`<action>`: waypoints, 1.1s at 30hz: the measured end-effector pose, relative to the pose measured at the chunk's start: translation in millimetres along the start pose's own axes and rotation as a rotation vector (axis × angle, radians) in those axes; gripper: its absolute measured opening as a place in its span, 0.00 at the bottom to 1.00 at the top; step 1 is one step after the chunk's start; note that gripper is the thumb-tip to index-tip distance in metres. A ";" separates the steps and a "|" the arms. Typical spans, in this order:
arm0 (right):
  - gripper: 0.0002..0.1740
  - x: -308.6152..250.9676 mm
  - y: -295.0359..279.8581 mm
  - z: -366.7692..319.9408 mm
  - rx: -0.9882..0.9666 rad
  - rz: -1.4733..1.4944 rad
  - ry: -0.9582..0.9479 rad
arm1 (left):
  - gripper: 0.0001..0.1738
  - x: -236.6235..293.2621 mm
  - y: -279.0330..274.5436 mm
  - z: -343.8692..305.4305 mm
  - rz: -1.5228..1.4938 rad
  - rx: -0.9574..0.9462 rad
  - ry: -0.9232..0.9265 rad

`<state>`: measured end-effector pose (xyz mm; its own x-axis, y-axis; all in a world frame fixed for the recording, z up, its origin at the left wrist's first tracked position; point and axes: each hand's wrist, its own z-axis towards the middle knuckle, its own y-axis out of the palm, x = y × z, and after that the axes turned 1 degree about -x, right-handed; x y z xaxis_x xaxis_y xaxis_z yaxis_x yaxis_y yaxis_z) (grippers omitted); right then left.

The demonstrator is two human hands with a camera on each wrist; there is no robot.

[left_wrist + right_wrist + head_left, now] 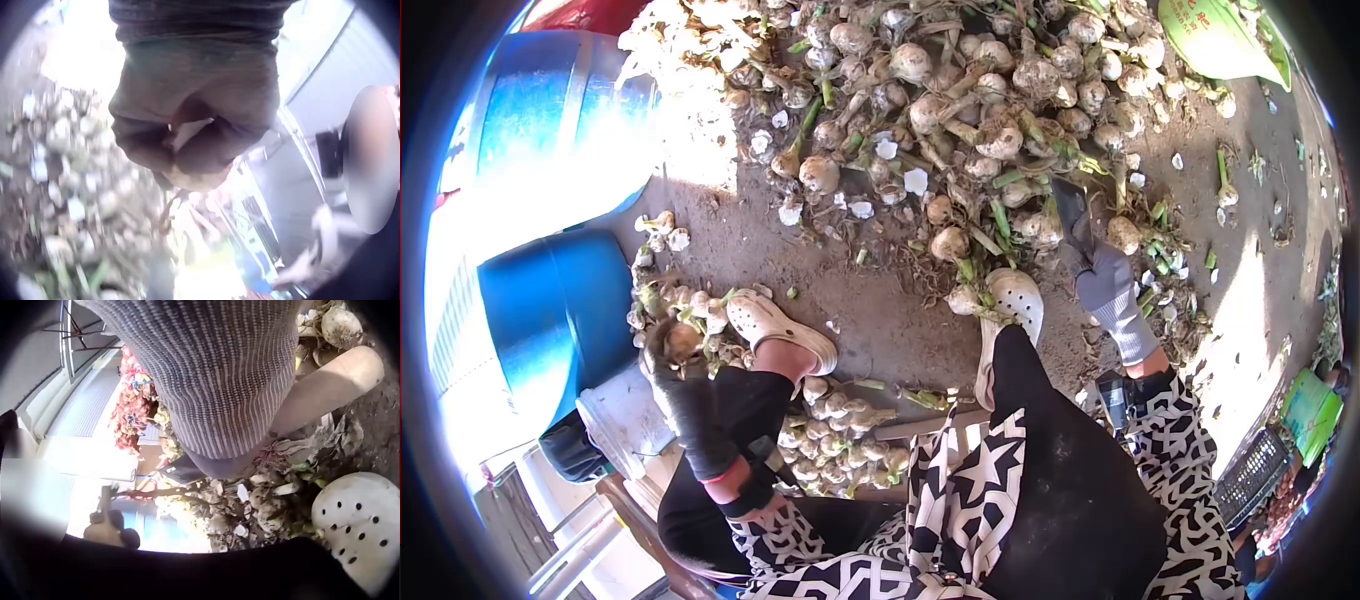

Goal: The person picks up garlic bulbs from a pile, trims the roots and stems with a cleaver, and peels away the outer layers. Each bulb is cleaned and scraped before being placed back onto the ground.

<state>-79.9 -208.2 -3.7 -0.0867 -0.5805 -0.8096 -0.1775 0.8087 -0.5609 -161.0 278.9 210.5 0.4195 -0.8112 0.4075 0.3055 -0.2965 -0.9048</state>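
Observation:
My left hand (687,400), in a dark glove, holds a garlic bulb (684,341) out over the left side. In the left wrist view the pale bulb (199,179) shows beyond the curled, gloved fingers (140,140). On the right, my right hand (1108,285) wears a grey knit glove and grips a knife, its dark blade (1073,212) pointing up the view toward the garlic heap (1000,135). The knife's wooden handle (334,390) sticks out of the fist in the right wrist view, where the blade (181,469) shows on the other side.
Trimmed bulbs (830,440) lie in a pile between my legs. Beside my left hand are a blue tub (555,310) and a white bucket (625,420). Two pale clogs (780,330) stand on the dirt floor. A black crate (1250,475) is far right.

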 end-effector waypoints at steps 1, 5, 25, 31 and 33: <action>0.11 -15.6 -1.2 -2.5 -0.001 0.005 0.002 | 0.24 -18.1 -6.9 1.5 0.438 0.182 0.093; 0.11 -68.7 4.1 2.3 -0.044 0.080 0.121 | 0.28 -0.3 104.9 -37.1 -0.324 -0.519 -0.260; 0.12 -136.4 5.0 17.8 -0.211 -0.575 -0.677 | 0.52 130.5 182.5 -60.9 -1.214 -0.971 -0.304; 0.15 -138.9 0.5 11.6 -0.158 -0.532 -0.725 | 0.44 155.1 158.9 -63.2 -0.979 -0.920 -0.174; 0.14 -134.4 3.8 9.0 -0.162 -0.493 -0.672 | 0.39 156.6 154.0 -69.5 -0.977 -0.917 -0.282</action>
<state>-60.0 -126.2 101.4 0.6289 -0.6421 -0.4383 -0.1844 0.4245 -0.8864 -107.7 71.2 126.4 0.5538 0.0161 0.8325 -0.0491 -0.9974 0.0519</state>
